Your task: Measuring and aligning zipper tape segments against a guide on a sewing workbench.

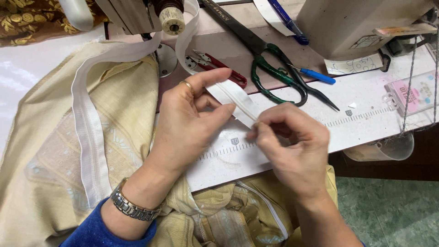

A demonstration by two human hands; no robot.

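White sewing table (366,123) w/ printed ruler (292,135)

Two bare hands and forearms seen from above. The left hand (185,123) wears a thin gold ring (187,85) on one finger, a silver metal link watch band (130,206) at the wrist, and a bright blue fleecy sleeve (98,231). The right hand (292,146) wears nothing visible.

On the white table (366,123) before you lay large green-handled steel scissors (270,68), with small red-handled thread snips (219,66) near them and a blue-handled seam ripper (315,75) just beside. A pink-labelled clear plastic box (414,93) sat at the right, near a blue pen (286,20). Pale yellow patterned fabric (123,105) covered the left.
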